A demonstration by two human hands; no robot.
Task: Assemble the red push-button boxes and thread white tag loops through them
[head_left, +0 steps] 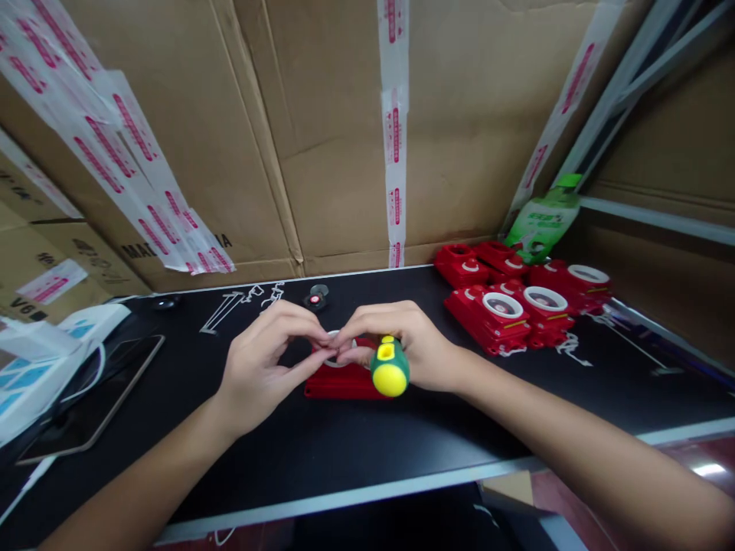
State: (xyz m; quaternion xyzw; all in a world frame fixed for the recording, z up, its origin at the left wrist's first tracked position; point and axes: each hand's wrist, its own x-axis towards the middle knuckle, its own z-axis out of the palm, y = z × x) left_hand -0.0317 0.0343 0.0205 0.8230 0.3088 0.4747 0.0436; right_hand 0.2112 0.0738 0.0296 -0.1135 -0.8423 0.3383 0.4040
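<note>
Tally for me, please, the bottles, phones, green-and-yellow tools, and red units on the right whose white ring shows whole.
Bottle: 1
Phone: 1
Green-and-yellow tool: 1
Red units with whole white ring: 3
Total: 6

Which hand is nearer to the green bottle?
Right. The right hand is in front of the bottle and off to its left; the left hand is farther left, so more distant.
</note>
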